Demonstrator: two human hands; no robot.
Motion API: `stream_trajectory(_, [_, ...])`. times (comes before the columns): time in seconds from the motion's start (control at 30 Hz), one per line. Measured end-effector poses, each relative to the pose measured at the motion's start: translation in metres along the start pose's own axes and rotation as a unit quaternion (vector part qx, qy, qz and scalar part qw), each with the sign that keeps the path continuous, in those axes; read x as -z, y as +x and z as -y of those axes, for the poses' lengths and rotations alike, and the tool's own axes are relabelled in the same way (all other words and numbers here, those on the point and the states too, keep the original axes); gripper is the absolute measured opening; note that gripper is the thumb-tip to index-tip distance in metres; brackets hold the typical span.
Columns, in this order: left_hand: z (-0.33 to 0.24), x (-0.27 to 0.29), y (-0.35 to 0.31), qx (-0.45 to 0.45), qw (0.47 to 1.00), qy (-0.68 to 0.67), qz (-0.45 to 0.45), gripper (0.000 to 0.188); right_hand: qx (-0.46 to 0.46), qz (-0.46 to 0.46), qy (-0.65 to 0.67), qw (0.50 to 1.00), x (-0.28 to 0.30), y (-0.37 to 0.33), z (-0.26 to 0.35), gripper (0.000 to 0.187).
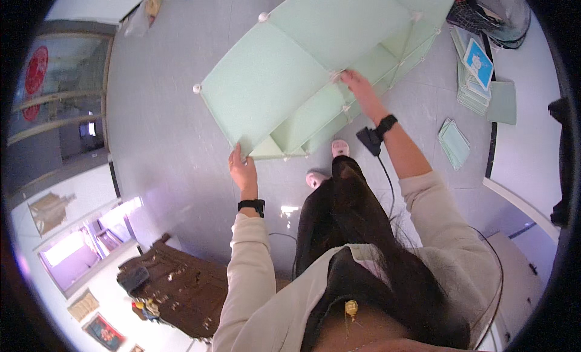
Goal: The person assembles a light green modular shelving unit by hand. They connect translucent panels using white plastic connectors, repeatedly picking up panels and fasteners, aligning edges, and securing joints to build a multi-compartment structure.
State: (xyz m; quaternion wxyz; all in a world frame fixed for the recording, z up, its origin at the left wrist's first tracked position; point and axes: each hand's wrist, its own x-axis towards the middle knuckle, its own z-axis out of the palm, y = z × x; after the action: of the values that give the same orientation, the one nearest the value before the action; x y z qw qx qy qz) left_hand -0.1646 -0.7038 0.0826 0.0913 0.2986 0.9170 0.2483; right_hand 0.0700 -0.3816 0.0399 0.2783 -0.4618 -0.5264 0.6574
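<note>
A pale green cube storage shelf [266, 74] made of flat panels stands tilted across the floor in front of me, its open compartments facing my feet. White round connectors [263, 17] join the panels at their corners. My left hand [243, 170] is closed on the shelf's nearest left corner, thumb on the panel's edge. At the middle of the near top edge, my right hand [361, 92] has its fingers closed on a white connector [334, 77]; part of the grip is blurred. Black bands circle both wrists.
To the right lie a stack of green panels [472, 95], a blue picture card [479, 63] and a smaller panel pile [453, 143]. A dark bag [505, 19] sits at the far right. My pink slippers [341, 149] are close below the shelf. A brown-covered table [181, 285] stands at lower left.
</note>
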Motion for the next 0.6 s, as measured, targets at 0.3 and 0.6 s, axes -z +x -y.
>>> stream_trajectory(0.3, [-0.018, 0.007, 0.087, 0.052, 0.99, 0.116, -0.064, 0.036, -0.267, -0.099, 0.103, 0.953, 0.089, -0.094, -0.111, 0.022])
stream_trajectory(0.6, [0.005, 0.011, 0.155, -0.042, 0.978, 0.195, -0.07, 0.031, -0.3, -0.174, -0.005, 0.938, 0.096, -0.137, -0.146, 0.025])
